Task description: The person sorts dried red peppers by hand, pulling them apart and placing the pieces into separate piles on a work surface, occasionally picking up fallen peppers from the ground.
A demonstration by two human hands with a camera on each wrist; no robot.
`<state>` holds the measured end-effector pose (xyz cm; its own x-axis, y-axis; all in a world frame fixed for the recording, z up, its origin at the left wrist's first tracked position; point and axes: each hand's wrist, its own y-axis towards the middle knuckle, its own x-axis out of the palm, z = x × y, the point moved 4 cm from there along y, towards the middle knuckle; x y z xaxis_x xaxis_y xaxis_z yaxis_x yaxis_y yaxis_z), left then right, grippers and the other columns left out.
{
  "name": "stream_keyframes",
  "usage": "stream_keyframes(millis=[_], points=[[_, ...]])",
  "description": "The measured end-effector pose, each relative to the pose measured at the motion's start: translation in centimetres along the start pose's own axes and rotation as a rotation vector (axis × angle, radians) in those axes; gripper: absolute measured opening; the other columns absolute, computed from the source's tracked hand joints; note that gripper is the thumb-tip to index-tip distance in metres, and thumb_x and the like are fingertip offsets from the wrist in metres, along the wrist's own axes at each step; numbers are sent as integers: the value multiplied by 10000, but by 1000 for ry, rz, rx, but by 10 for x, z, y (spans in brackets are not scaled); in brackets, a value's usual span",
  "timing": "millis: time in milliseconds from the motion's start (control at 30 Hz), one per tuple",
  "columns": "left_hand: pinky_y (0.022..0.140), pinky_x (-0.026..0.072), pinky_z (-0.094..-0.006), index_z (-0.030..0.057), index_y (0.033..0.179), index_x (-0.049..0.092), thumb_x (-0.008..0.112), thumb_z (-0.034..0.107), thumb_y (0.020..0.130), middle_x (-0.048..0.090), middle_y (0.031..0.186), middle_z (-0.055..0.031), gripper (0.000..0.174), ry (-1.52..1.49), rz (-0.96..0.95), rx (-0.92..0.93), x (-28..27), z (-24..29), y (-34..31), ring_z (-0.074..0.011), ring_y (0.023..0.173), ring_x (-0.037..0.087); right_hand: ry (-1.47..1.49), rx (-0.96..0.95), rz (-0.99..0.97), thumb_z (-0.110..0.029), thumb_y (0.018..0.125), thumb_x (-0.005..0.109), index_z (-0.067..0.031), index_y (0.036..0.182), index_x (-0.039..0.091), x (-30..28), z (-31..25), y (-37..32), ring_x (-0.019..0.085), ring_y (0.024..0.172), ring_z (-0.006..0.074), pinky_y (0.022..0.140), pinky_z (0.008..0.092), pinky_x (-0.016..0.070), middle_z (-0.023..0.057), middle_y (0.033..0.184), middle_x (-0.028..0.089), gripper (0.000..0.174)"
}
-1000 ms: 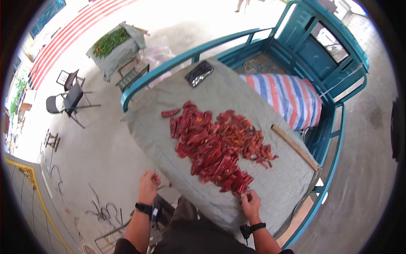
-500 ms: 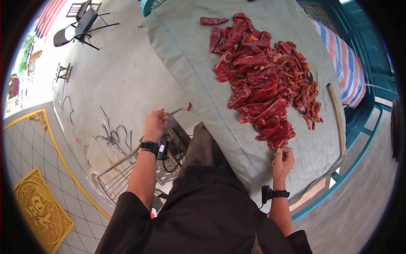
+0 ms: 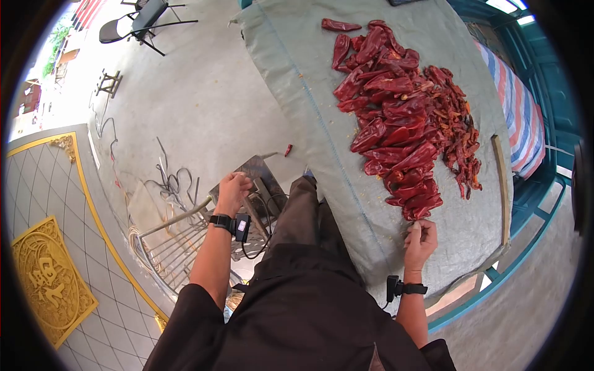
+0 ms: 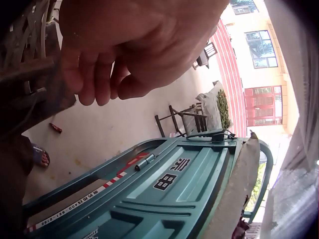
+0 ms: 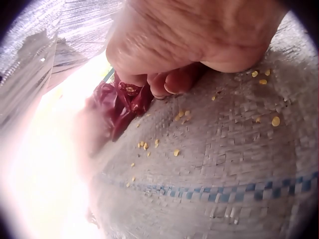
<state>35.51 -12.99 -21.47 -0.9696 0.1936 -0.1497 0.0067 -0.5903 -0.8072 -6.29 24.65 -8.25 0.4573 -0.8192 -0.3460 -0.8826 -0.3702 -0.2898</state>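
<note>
A heap of large dark-red dried chili peppers (image 3: 380, 117) lies on a grey woven cloth (image 3: 297, 55), with shrivelled, orange-tinged peppers (image 3: 458, 133) along its right side. My right hand (image 3: 422, 241) rests on the cloth at the heap's near end, fingers bent under. In the right wrist view, its fingertips lie right beside a glossy red pepper (image 5: 112, 107); whether they pinch it I cannot tell. Pale seeds (image 5: 176, 152) dot the cloth there. My left hand (image 3: 234, 193) hangs loosely curled in the air left of the cloth, with nothing in it.
A wooden stick (image 3: 501, 185) lies along the cloth's right side. Beyond it are a striped sack (image 3: 523, 117) and teal cart rails (image 3: 538, 210). Below my left hand stands a metal rack (image 3: 179, 244). A small red pepper (image 3: 288, 150) lies on the floor.
The head view has tilted down and swung left, so the heap appears further right and nearer. My right hand stays at the heap's near end; my left still hangs free.
</note>
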Motion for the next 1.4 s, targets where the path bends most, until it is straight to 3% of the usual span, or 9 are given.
stream_keyframes(millis=[100,267,633,700,800,967,1067,1267,1400], points=[[656,523,-298,85,1156,688,682,198,1035,739,984,-38,165,218,132,118,-26,-2,-18,-148,821,712,9,-34,-24,-47,1054,642,-18,1064,636,3,4,0,518,550,44,482,217,405,38,830,669,31],[660,517,-287,91,1164,695,689,193,1027,753,1001,-34,171,42,116,-59,-54,-32,-32,-143,858,722,6,-94,-42,-30,1046,638,-14,1078,640,0,6,-2,516,560,48,495,221,409,40,846,661,35],[763,580,-385,53,1165,753,725,221,976,798,1028,-99,254,354,-47,277,67,33,94,-228,907,762,-482,-433,-54,9,980,652,-11,1102,665,15,-17,-19,550,799,176,657,316,446,90,1025,601,124],[816,595,-414,42,1126,784,738,203,929,810,1022,-135,259,643,56,410,82,10,137,-279,943,776,-583,-458,-25,21,972,644,-6,1112,669,23,-16,-28,559,860,217,677,327,450,120,1092,583,145],[631,593,-356,19,1156,789,744,184,937,772,953,-94,278,604,57,263,94,-55,207,-178,743,717,-702,-467,40,18,993,609,14,1139,657,23,1,-36,573,1022,288,766,353,486,168,1193,545,153],[915,603,-427,18,1178,792,745,210,881,807,1130,-215,358,664,14,245,128,-123,241,-342,1051,785,-933,-528,107,-45,1051,550,34,1143,603,44,-11,-42,548,1108,349,946,446,481,193,1169,543,132],[926,588,-466,44,1105,813,755,371,956,806,1061,-216,363,658,93,101,147,-131,240,-398,1074,762,-1091,-538,146,-31,1054,511,57,1117,580,52,-15,-46,538,1112,389,1033,519,434,212,1152,547,129],[945,588,-472,80,1153,830,726,481,1011,805,1195,-164,438,634,58,-38,155,-176,300,-385,1125,751,-1241,-509,195,-49,1018,518,50,1138,566,60,-15,-41,521,1103,382,1035,497,422,200,1109,539,163],[1148,471,-420,133,1332,776,596,445,1093,726,1434,-54,432,706,-117,-52,182,-248,374,-263,1416,595,-1295,-522,199,-53,1024,522,45,1145,567,70,-16,-30,523,1105,381,1034,498,426,198,1121,542,163]])
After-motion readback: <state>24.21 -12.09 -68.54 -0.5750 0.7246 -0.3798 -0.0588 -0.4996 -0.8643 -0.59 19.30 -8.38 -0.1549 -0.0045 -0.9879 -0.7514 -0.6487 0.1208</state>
